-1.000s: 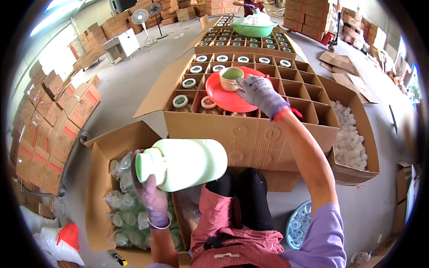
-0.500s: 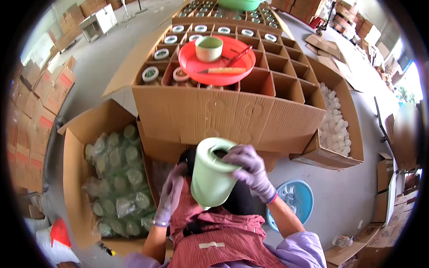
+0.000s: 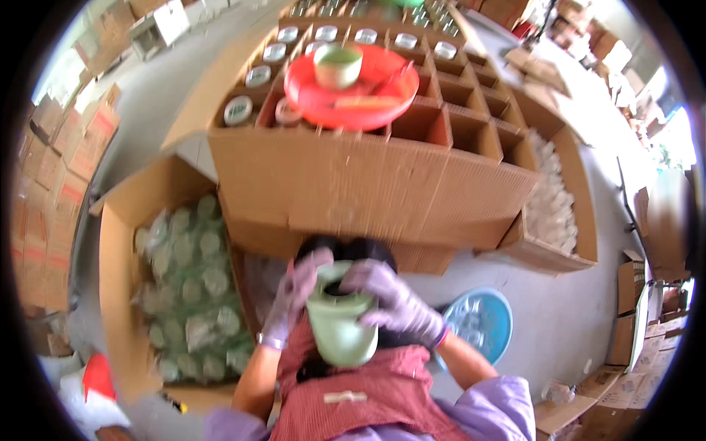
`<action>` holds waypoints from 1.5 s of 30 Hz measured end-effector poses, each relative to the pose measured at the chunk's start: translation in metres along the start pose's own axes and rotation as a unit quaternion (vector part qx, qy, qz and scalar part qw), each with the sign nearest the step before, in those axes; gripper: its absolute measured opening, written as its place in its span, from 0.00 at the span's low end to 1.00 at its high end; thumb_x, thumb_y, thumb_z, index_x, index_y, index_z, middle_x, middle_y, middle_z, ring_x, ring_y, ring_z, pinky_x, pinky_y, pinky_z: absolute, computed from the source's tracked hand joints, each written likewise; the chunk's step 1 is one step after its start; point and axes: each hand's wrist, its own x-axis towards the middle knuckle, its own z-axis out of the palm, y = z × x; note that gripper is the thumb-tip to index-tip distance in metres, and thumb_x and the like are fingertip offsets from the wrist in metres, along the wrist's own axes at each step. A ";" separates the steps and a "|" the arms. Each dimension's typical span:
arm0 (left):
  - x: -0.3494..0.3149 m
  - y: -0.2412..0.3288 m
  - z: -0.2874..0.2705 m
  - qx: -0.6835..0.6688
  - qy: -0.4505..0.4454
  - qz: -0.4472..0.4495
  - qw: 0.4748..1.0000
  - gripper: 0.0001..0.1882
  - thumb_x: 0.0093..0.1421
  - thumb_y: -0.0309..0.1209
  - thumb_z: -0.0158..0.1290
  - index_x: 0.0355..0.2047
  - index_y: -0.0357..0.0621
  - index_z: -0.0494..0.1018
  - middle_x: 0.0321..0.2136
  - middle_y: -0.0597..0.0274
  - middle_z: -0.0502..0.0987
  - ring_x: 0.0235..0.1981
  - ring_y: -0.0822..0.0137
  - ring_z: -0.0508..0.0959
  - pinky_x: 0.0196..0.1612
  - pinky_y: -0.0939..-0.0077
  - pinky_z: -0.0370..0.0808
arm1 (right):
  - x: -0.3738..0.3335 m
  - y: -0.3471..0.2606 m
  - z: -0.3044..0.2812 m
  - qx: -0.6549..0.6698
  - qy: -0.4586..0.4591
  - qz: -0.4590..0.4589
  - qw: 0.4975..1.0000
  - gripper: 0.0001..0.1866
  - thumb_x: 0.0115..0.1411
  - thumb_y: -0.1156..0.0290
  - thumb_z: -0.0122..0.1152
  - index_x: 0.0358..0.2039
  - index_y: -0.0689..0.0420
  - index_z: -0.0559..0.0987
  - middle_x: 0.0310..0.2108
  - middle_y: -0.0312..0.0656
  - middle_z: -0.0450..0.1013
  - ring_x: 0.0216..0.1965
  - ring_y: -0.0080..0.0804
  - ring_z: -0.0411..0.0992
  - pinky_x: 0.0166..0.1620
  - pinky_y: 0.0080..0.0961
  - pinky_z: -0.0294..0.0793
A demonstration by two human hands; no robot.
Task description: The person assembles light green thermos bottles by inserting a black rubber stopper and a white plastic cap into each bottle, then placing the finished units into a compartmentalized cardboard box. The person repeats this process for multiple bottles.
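Observation:
A pale green jar [image 3: 342,334] with a dark round opening in its top is held upright over my lap, against the red striped apron [image 3: 346,404]. My right hand [image 3: 390,298], in a thin lilac glove, grips the right of its rim, fingers over the top and thumb on the side. At the left of the rim is my left hand [image 3: 300,287], gloved alike, its fingers closed against the jar's upper edge. Motion blurs both hands a little. The jar's inside is too dark to make out.
Ahead stands a divided carton [image 3: 368,176] with lidded jars in some cells and a red basin [image 3: 309,99] on top, carrying a cup and a knife. Left is a carton [image 3: 121,294] of wrapped greenish jars; right, a carton [image 3: 544,250] of white pieces and a blue basin [image 3: 504,323].
The jar has come down toward my lap and turned more upright. My left hand has moved up and in from beside it to its rim. The right hand stays on the rim.

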 end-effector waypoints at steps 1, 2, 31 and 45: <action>0.002 0.001 0.013 0.411 -0.015 0.158 0.898 0.17 0.69 0.29 0.43 0.53 0.35 0.74 0.47 0.55 0.78 0.52 0.62 0.76 0.60 0.67 0.68 | -0.011 0.012 -0.004 0.006 0.039 0.057 0.998 0.28 0.53 0.58 0.69 0.52 0.57 0.77 0.54 0.51 0.69 0.57 0.48 0.66 0.61 0.41 0.64; -0.008 0.013 0.022 0.396 0.024 0.181 0.900 0.17 0.69 0.31 0.43 0.51 0.35 0.75 0.45 0.54 0.79 0.49 0.62 0.77 0.58 0.66 0.69 | -0.033 0.034 -0.008 0.013 0.083 0.110 0.990 0.29 0.53 0.56 0.70 0.52 0.58 0.77 0.55 0.50 0.69 0.59 0.48 0.65 0.62 0.40 0.63; 0.009 0.033 0.081 0.419 -0.023 0.336 0.843 0.36 0.61 0.57 0.52 0.57 0.41 0.69 0.59 0.47 0.64 0.62 0.47 0.63 0.64 0.51 0.62 | 0.069 -0.024 0.009 0.267 0.240 0.108 0.927 0.27 0.63 0.72 0.59 0.62 0.59 0.65 0.53 0.46 0.70 0.53 0.32 0.69 0.56 0.28 0.71; 0.034 0.006 0.036 0.504 -0.129 0.173 0.836 0.21 0.64 0.32 0.56 0.55 0.37 0.72 0.51 0.50 0.76 0.53 0.56 0.75 0.56 0.69 0.71 | 0.116 0.013 -0.261 -0.517 0.208 0.265 0.787 0.28 0.59 0.42 0.56 0.46 0.55 0.77 0.33 0.50 0.79 0.35 0.48 0.79 0.39 0.41 0.78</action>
